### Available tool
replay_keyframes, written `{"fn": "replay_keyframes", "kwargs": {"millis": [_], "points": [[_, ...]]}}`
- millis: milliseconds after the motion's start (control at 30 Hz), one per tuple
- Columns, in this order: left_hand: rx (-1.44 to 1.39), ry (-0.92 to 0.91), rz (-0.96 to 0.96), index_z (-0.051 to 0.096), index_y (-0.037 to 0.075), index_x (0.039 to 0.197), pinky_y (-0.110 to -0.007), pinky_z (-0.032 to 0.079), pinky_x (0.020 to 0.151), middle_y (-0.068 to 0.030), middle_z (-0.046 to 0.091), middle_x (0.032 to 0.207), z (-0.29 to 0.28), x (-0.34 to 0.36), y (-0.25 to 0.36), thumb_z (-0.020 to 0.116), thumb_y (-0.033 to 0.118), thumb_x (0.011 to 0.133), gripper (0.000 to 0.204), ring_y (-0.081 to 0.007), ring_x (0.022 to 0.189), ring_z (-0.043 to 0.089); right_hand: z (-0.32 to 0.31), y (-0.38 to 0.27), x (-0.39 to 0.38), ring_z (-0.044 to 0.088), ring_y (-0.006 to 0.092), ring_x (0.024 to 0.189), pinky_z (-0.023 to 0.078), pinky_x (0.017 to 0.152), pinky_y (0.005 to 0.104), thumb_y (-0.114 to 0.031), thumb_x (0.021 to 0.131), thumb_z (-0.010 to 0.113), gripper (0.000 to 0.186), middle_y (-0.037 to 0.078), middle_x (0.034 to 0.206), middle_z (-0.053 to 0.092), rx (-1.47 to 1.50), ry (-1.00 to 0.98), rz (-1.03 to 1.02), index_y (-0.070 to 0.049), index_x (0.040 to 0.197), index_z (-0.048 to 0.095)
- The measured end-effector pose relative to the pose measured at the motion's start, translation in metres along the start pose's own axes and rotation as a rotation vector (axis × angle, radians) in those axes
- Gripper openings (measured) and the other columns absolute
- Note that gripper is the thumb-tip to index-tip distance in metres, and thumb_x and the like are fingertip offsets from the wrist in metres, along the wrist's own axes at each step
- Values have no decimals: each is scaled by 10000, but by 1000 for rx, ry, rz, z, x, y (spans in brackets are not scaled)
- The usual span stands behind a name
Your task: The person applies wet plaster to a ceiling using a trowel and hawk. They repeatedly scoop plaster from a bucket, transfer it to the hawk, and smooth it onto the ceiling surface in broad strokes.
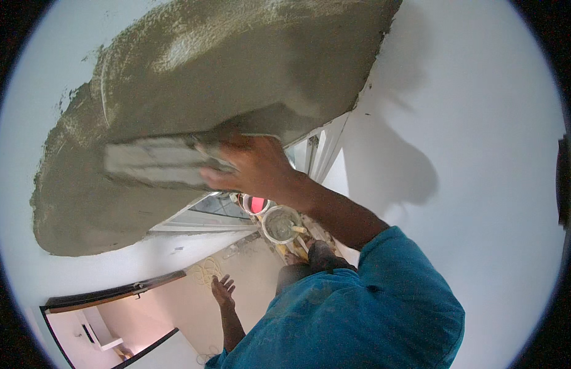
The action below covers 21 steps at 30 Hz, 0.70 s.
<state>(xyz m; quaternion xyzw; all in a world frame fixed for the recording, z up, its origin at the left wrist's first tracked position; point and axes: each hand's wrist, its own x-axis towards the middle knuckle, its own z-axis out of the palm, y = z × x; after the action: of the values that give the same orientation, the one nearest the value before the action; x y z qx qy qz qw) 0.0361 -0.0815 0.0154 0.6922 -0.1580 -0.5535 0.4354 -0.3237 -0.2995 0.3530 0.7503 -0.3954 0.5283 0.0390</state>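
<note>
My right hand (251, 163) is raised in front of me, its fingers closed round a plastering trowel (153, 160). The trowel's long flat blade lies against a grey patch of wet plaster (236, 67) on the white wall; its handle is hidden by my hand, and the blade is a little blurred. Down to the left, my left hand (223, 290) hangs free, with fingers spread and nothing in them.
Below, near my feet, stand a bucket of grey mix (281, 224) with a yellowish handle in it and a second bucket (255, 204) with something red. A window (215, 209) sits under the plaster. A pale coiled cable (205, 270) lies on the floor near a doorway (113, 295).
</note>
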Motion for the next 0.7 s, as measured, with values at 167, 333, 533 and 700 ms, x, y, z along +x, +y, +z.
{"fn": "replay_keyframes", "kwargs": {"millis": [167,333,533,700], "points": [[45,94,-43,207,60,1412,-427,472,730,-211,577,1148,-12,-17,-11,480,583,872,800,-311,899,593,-60,37,-13,547,133,538,465,444,273,-399,661,813,463,28,724,583,-497,32,-146,-185,1049,681],[25,114,-84,203,66,1414,-438,470,737,-217,572,1157,-22,-27,-22,468,591,875,798,-322,897,596,-65,97,9,567,168,549,460,453,290,-406,617,845,409,49,753,603,-773,222,-235,-173,906,673],[46,70,-77,214,76,1407,-414,477,707,-209,579,1145,-24,-19,-17,460,592,879,778,-307,865,600,-28,80,-51,598,149,567,496,518,282,-330,616,840,458,30,772,633,-378,97,-234,-104,979,674],[190,102,-56,207,83,1410,-403,470,673,-206,584,1126,-32,-17,-8,452,579,890,760,-302,854,598,-73,100,-58,642,159,699,515,633,294,-279,758,752,368,70,882,677,-81,536,637,-47,1031,669]]}}
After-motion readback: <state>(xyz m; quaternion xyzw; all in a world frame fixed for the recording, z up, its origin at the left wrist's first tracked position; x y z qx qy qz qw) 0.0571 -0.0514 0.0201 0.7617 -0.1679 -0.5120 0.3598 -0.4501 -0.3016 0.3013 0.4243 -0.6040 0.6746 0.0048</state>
